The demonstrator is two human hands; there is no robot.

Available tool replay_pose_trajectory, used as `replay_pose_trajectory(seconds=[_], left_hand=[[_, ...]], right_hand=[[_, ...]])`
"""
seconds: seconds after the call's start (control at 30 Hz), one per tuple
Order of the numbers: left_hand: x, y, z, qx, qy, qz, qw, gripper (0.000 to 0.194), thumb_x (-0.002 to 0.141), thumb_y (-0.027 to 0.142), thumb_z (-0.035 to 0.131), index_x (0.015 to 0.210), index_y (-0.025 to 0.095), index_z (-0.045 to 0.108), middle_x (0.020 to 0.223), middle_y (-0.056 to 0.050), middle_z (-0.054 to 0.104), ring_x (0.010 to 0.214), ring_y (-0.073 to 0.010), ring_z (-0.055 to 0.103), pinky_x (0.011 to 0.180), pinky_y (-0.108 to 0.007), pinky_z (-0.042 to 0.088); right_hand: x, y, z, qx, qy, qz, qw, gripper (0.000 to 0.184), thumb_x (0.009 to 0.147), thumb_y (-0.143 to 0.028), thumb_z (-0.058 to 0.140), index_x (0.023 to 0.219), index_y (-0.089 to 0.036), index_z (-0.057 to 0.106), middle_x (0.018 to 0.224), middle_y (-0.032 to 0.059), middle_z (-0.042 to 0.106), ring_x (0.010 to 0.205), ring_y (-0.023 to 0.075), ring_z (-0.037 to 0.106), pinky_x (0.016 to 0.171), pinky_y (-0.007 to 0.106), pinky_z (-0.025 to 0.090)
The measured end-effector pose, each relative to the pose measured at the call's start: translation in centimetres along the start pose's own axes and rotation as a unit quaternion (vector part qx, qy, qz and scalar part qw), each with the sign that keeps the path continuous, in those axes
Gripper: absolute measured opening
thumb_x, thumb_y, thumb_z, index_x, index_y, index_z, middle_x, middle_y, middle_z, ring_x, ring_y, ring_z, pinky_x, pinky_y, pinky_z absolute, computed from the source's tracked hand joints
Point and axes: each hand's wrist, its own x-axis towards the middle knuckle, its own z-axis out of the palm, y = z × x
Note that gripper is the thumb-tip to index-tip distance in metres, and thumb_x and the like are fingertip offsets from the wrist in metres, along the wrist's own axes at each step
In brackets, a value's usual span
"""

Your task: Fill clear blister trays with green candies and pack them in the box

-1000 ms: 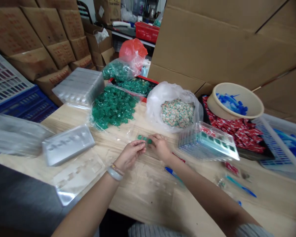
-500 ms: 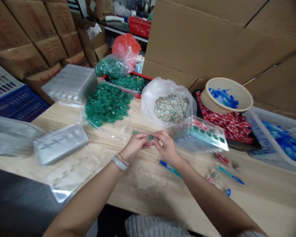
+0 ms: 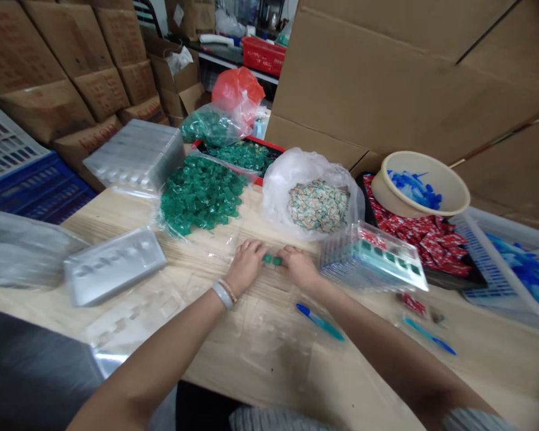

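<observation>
Two small green pieces [image 3: 272, 260] lie close together between my hands at the middle of the table. My left hand [image 3: 247, 264], palm down with fingers bent together, is at the left piece; its thumb is mostly hidden. From the other side my right hand [image 3: 297, 264] pinches at the right piece with its fingertips. Clear thin plastic [image 3: 269, 326] with moulded shapes lies on the wood below them, hard to make out. Near my right forearm rests a blue toothbrush-like item [image 3: 320, 322]. A clear blister tray stack [image 3: 372, 257] with green pieces and red packets stands right of that hand.
Behind my hands are a heap of green pieces [image 3: 202, 194] and a white bag [image 3: 278, 191] of small printed packets. Clear trays [image 3: 117, 263] stand left. At right are a cream tub [image 3: 453, 191], red packets [image 3: 413, 236] and a white basket [image 3: 480, 281].
My hands have come apart slightly and lowered towards the table. The green piece held up between both hands is now down, with two green pieces showing side by side. The view has shifted slightly.
</observation>
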Motion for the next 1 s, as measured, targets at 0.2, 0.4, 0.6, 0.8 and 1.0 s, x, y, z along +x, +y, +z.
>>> replay_pose_trajectory(seconds=[0.2, 0.4, 0.6, 0.8, 1.0], left_hand=[[3.8, -4.5, -5.2, 0.062, 0.087, -0.102, 0.989, 0.02, 0.077, 0.017, 0.046, 0.089, 0.017, 0.062, 0.093, -0.01, 0.053, 0.095, -0.0242, 0.044, 0.088, -0.035, 0.031], [6.6, -6.1, -4.6, 0.081, 0.086, -0.141, 0.983, 0.018, 0.076, 0.011, 0.043, 0.074, 0.014, 0.061, 0.093, -0.014, 0.053, 0.1, -0.0283, 0.042, 0.084, -0.038, 0.032], [5.1, -7.2, -7.1, -0.201, 0.156, -0.166, 0.953, 0.015, 0.068, 0.014, 0.057, 0.082, 0.019, 0.063, 0.087, -0.006, 0.059, 0.09, -0.0205, 0.05, 0.083, -0.031, 0.037], [5.0, -6.1, -8.1, -0.523, 0.131, -0.258, 0.802, 0.022, 0.065, 0.013, 0.062, 0.087, 0.012, 0.061, 0.068, -0.002, 0.06, 0.06, -0.0107, 0.055, 0.057, -0.022, 0.042], [4.1, -3.2, -7.5, -0.641, 0.086, -0.256, 0.718, 0.011, 0.069, 0.009, 0.059, 0.08, 0.01, 0.06, 0.066, -0.003, 0.062, 0.06, -0.009, 0.058, 0.06, -0.02, 0.045]], right_hand=[[7.0, -2.4, -2.4, 0.136, 0.128, -0.043, 0.982, 0.026, 0.081, -0.023, 0.045, 0.101, -0.014, 0.058, 0.089, 0.0073, 0.061, 0.082, 0.0149, 0.055, 0.076, 0.026, 0.041], [19.7, -5.3, -1.4, 0.125, 0.109, -0.006, 0.986, 0.027, 0.074, -0.009, 0.047, 0.097, -0.013, 0.06, 0.098, 0.0091, 0.06, 0.09, 0.0164, 0.054, 0.08, 0.026, 0.039], [19.9, -3.9, -0.6, 0.14, 0.132, 0.005, 0.981, 0.026, 0.072, -0.013, 0.051, 0.096, -0.014, 0.06, 0.093, 0.0076, 0.059, 0.082, 0.0155, 0.054, 0.076, 0.028, 0.042], [15.9, -4.6, -2.0, 0.356, 0.106, -0.079, 0.925, 0.025, 0.067, -0.013, 0.053, 0.092, -0.016, 0.059, 0.071, -0.0004, 0.058, 0.064, 0.0109, 0.054, 0.064, 0.025, 0.044], [11.9, -5.2, -3.9, 0.64, 0.013, -0.039, 0.768, 0.025, 0.062, -0.026, 0.061, 0.084, -0.016, 0.057, 0.069, -0.0018, 0.06, 0.062, 0.0101, 0.056, 0.062, 0.026, 0.046]])
